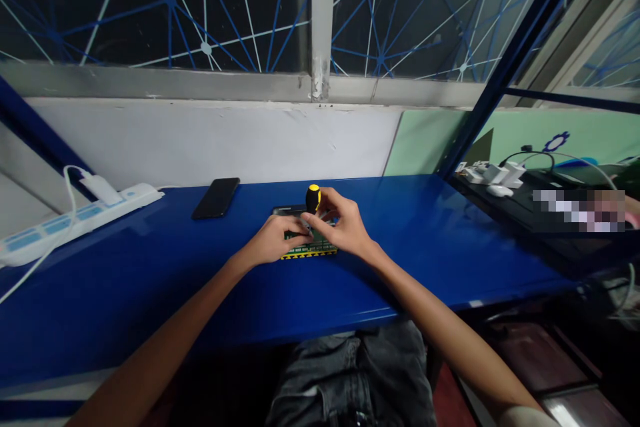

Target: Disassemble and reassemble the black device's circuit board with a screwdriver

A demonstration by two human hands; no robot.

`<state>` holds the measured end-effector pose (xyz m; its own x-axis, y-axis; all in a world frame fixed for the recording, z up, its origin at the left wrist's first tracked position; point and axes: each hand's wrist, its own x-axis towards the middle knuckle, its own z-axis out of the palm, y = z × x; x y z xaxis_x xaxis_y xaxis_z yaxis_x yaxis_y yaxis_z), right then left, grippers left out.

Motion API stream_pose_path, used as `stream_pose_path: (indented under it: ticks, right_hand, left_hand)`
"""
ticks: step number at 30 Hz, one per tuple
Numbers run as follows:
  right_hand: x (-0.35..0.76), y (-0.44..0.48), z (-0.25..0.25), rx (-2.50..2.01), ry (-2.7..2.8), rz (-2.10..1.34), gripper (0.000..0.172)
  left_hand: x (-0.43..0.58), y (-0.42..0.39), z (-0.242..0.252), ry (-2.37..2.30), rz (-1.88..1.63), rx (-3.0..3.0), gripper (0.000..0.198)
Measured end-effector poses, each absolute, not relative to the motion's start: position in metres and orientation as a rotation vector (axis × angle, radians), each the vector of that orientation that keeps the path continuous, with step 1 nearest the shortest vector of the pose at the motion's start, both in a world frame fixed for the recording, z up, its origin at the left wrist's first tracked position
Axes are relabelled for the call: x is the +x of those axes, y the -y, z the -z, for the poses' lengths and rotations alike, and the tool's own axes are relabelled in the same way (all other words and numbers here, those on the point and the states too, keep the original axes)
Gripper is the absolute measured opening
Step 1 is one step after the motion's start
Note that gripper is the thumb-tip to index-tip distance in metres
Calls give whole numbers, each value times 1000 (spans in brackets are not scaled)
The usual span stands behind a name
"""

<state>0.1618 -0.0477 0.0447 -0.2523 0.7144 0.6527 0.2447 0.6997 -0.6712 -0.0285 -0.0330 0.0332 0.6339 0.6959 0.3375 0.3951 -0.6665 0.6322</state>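
A screwdriver with a black and yellow handle stands upright near the middle of the table. My right hand grips it by the handle, thumb and fingers closed round it. My left hand is at the screwdriver's lower end, fingertips drawn together; what they pinch there is hidden. Beneath both hands lies a green board with a yellow and black front edge, partly covered by the fingers. Just behind it is a dark flat object, mostly hidden by my hands.
A black phone lies on the blue table, left of my hands. A white power strip with a cable is at the far left. White chargers sit on the right-hand surface beyond a blue post. A pixelated patch covers something at right.
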Motion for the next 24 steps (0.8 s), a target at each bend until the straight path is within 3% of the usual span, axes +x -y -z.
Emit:
stream_pose_path:
  ticks: [18, 24]
  right_hand:
    - [163, 40, -35, -763, 1900, -541, 50]
    - [161, 43, -39, -735, 1900, -529, 49]
  left_hand:
    - [-27, 37, -39, -865, -757, 2401, 15]
    - [-29, 34, -36, -886, -910, 2391, 10]
